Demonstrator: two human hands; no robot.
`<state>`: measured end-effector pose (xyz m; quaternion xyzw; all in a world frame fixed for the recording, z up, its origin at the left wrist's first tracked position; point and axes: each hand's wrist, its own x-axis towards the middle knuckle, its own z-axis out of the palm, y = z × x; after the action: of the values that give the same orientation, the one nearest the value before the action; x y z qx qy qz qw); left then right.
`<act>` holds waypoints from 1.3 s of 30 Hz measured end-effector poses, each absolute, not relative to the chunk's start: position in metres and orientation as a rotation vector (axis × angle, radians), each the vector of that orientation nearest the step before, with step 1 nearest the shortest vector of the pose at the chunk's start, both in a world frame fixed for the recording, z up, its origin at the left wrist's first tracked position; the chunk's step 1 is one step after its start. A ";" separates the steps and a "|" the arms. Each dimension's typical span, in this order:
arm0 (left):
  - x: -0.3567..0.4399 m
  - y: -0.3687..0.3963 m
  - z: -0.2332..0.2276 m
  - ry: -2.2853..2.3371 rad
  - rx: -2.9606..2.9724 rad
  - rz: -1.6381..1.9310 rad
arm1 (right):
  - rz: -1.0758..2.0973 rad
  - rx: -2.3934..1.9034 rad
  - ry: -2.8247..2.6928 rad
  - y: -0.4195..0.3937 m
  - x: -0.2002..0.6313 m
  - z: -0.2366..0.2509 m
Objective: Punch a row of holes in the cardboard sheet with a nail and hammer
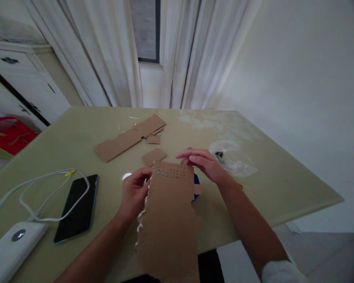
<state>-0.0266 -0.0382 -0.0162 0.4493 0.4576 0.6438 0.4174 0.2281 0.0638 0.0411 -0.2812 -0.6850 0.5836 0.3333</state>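
A tall piece of brown cardboard [169, 214] with rows of small holes near its top edge stands tilted toward me over the table's front. My left hand [134, 192] grips its left edge, where white material shows along the side. My right hand [206, 163] hovers just behind the top right corner, fingers stretched leftward, touching or nearly touching the cardboard. A blue object [196, 184] peeks out from behind the cardboard's right edge.
On the greenish table [283, 184] lie a long cardboard strip [129, 137], small cardboard scraps [153, 156], a clear plastic bag [231, 157] with dark bits, a black phone [78, 206], a white cable [47, 192] and a white box [11, 245]. Curtains and a white cabinet stand behind.
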 end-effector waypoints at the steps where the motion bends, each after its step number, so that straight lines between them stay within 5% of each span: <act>1: -0.027 -0.038 -0.017 1.129 1.153 1.601 | 1.504 -0.774 -1.958 0.067 0.224 0.052; 9: -0.033 -0.035 -0.023 1.043 1.195 1.696 | 1.367 -0.639 -2.598 0.073 0.174 0.094; 28: -0.029 -0.043 -0.001 1.236 1.507 1.627 | 1.730 -0.353 -2.449 0.088 0.179 0.086; 39: -0.030 -0.049 -0.002 1.176 1.567 1.642 | 1.686 -0.312 -2.495 0.083 0.170 0.077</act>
<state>-0.0304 -0.0490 -0.0024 0.5871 0.4405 0.6150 0.2883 0.1701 0.0828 0.0773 -0.1029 -0.8229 0.5559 0.0570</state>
